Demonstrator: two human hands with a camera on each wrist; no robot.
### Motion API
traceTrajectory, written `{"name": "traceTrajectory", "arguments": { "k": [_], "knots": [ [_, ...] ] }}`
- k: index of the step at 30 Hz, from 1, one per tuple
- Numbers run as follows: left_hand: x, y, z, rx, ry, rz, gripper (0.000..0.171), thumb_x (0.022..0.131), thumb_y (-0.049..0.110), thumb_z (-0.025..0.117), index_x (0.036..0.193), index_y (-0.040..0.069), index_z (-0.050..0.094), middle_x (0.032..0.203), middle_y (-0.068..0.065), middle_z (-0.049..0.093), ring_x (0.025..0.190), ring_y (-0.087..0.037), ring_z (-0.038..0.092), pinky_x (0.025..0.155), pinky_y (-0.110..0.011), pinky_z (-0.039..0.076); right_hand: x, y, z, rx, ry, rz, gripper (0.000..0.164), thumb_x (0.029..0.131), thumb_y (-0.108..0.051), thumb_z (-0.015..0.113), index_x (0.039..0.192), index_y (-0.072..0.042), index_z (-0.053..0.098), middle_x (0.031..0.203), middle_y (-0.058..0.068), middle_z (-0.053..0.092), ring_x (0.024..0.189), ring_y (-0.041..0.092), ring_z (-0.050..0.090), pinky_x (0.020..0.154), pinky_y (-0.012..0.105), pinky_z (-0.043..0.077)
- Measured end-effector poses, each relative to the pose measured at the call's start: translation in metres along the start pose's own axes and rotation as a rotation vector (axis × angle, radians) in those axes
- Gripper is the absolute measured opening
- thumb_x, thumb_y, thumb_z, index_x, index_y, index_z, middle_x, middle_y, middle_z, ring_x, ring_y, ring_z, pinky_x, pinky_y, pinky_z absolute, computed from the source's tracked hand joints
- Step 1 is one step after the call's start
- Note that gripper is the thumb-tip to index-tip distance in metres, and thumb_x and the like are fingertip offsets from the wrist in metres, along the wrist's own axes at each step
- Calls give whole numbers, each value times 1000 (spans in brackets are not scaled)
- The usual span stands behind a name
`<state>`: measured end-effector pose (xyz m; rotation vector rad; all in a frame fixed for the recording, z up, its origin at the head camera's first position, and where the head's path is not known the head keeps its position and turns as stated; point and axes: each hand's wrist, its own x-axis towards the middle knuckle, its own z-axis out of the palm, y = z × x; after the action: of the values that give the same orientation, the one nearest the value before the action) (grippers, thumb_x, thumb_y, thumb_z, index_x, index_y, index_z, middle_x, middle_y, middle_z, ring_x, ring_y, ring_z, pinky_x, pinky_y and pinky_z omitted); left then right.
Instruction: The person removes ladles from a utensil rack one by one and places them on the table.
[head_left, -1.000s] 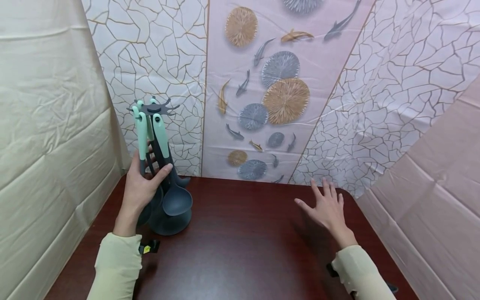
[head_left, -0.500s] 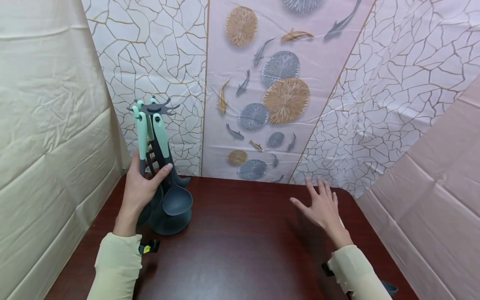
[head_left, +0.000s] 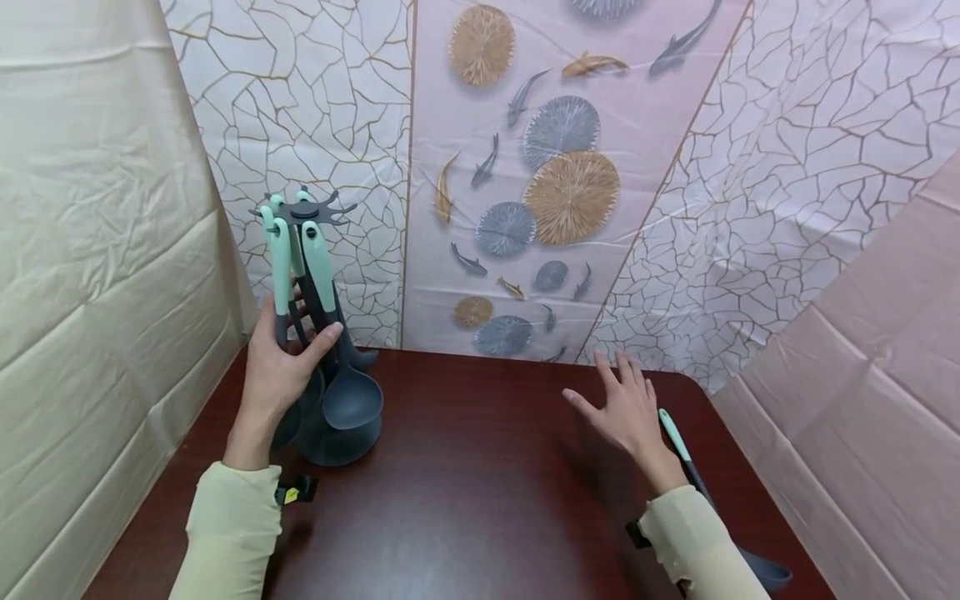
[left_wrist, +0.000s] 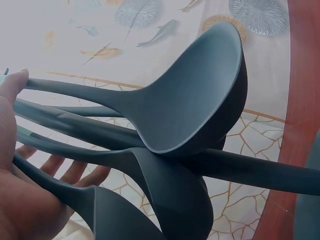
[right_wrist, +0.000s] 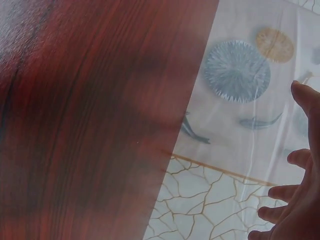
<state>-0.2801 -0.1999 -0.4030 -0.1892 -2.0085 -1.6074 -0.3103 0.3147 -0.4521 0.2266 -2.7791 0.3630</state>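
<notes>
At the left back of the table stands a dark grey utensil stand (head_left: 339, 450) hung with several dark kitchen utensils with mint handles. My left hand (head_left: 281, 367) grips the stand and utensil shafts around mid-height, thumb in front and fingers behind. A ladle (head_left: 354, 400) hangs at the front; its deep bowl fills much of the left wrist view, above other dark utensil heads (left_wrist: 175, 195). Over the right part of the table hovers my right hand (head_left: 626, 412), fingers spread, holding nothing. Beside it lies another mint-handled utensil (head_left: 675, 435), its middle hidden by my forearm.
The dark red-brown table (head_left: 480, 467) has a patterned cloth wall (head_left: 510, 275) right behind its back edge. Beige cloth (head_left: 112, 333) hangs on the left and pinkish cloth (head_left: 847, 400) on the right. A small dark device (head_left: 296, 492) sits at my left wrist.
My right hand has moved left across the table, bringing the lying utensil's mint handle and more of its dark head into view. My left hand keeps its hold on the stand.
</notes>
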Motion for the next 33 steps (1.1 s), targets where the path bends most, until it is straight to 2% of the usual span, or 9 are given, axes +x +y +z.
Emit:
{"name": "traceTrajectory", "arguments": {
  "k": [2,5,8,10,16,23,26,30,33],
  "knots": [
    [-1,1,2,-8,33,21,81,95,24,81,163,31,38,155,-5,51,136,-30,56,105,-56,54,1,-3,0,8,3,-5,97,95,-70,63,168,-15,30,172,27,20,157,51,15,120,76,15],
    [-2,4,4,-10,92,63,79,93,20,84,160,27,43,149,-4,56,127,-28,62,99,-38,58,2,-7,-1,16,0,-9,98,95,-70,63,169,-17,28,173,25,19,158,50,14,120,75,15],
    [-3,6,7,15,139,99,78,91,20,85,158,24,46,148,-3,57,125,-24,60,89,-23,54,2,-11,-2,21,-2,-8,98,96,-71,62,170,-19,26,173,23,17,159,49,13,120,75,14],
    [-4,8,9,41,160,110,75,90,22,85,156,21,48,148,-4,56,124,-21,57,82,-20,49,2,-14,-3,26,-2,-9,98,96,-71,62,170,-19,26,174,23,17,159,49,13,120,75,15],
    [-6,14,11,131,210,101,66,91,32,84,147,13,55,138,-9,57,105,-13,48,70,-25,44,2,-20,-3,35,14,-13,99,95,-71,63,170,-17,27,173,24,20,158,48,15,121,74,16],
    [-12,27,17,217,237,42,72,92,43,82,147,6,52,129,-14,50,95,-25,46,70,-30,40,5,-27,2,56,22,-13,98,95,-71,63,170,-19,26,173,23,19,159,47,15,122,73,15],
    [-14,32,19,236,256,15,75,91,45,82,146,3,52,126,-17,47,95,-26,47,77,-34,46,6,-30,3,73,12,-15,99,95,-72,63,170,-20,26,174,22,17,160,46,12,123,72,14],
    [-16,36,24,223,263,-6,76,90,47,83,144,2,51,127,-18,48,107,-26,52,95,-47,52,6,-34,4,81,17,-16,98,95,-72,63,170,-20,27,174,21,19,160,45,13,122,72,14],
    [-18,39,24,206,276,-27,75,90,45,84,142,3,50,126,-16,53,112,-26,56,98,-52,53,9,-39,7,87,8,-27,98,95,-72,63,170,-19,28,174,22,19,159,45,15,122,72,15]
  ]
}}
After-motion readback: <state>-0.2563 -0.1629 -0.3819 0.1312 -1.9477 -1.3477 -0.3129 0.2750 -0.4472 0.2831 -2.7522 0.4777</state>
